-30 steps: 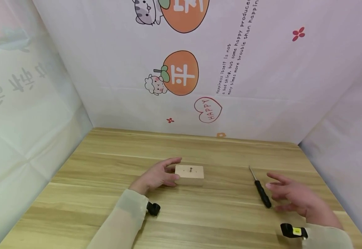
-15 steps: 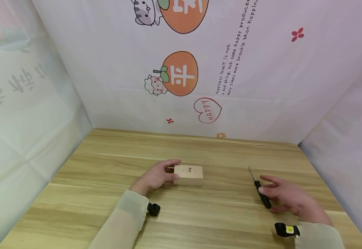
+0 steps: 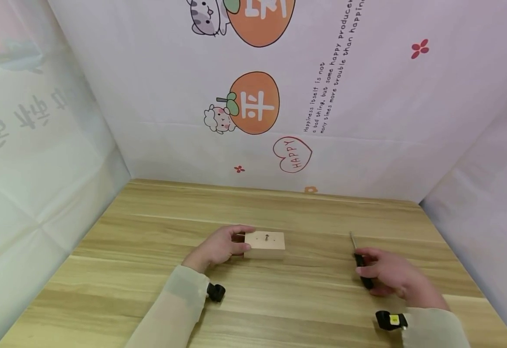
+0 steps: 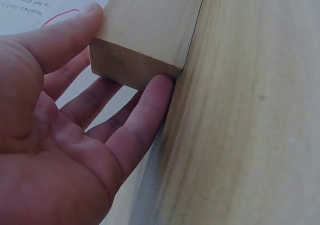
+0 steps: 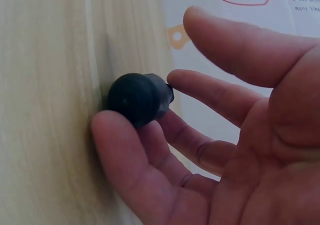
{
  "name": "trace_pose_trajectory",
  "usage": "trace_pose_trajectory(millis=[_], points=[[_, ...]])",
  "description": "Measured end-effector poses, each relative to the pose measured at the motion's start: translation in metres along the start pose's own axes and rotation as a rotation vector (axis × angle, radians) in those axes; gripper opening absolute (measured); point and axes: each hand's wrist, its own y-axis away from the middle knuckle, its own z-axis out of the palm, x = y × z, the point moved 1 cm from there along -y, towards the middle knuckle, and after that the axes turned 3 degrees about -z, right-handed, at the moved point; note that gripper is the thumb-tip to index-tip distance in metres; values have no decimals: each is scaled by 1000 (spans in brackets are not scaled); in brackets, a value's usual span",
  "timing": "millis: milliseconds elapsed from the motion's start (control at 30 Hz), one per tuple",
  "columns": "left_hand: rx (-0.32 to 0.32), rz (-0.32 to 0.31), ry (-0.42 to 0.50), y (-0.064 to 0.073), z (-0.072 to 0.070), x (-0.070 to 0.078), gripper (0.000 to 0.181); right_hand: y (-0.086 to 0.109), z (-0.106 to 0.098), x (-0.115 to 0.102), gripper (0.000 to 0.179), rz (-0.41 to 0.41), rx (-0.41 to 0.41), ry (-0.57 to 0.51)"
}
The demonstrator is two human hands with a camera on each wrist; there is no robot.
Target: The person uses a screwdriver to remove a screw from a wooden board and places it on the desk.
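My left hand grips the left end of a pale wooden block on the table, thumb on the near side and fingers reaching round the far side. A small screw stands upright in the block's top, between two small holes. At the right, my right hand is over a screwdriver with a black handle and a thin metal shaft. The right wrist view shows fingers against the handle, while the thumb stands apart from it.
The wood-grain table ends at a white printed cloth at the back. More cloth hangs on the left and right sides. Each wrist carries a small black camera.
My right hand has moved left onto the screwdriver and its fingers have drawn in around the handle, whose butt end has shifted slightly left. The left hand and block have stayed in place.
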Motion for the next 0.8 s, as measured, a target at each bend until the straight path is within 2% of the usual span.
trace_pose_trajectory(millis=[200, 467, 633, 800], points=[[-8, 8, -7, -1, 2, 0, 45, -3, 10, -5, 62, -34, 17, 49], [-15, -13, 43, -2, 5, -1, 46, -7, 23, -14, 58, -59, 33, 125], [0, -10, 24, -3, 7, -3, 47, -12, 31, -22, 55, -99, 30, 222], [18, 4, -17, 1, 8, -2, 46, -16, 40, -30, 53, -118, 23, 272]])
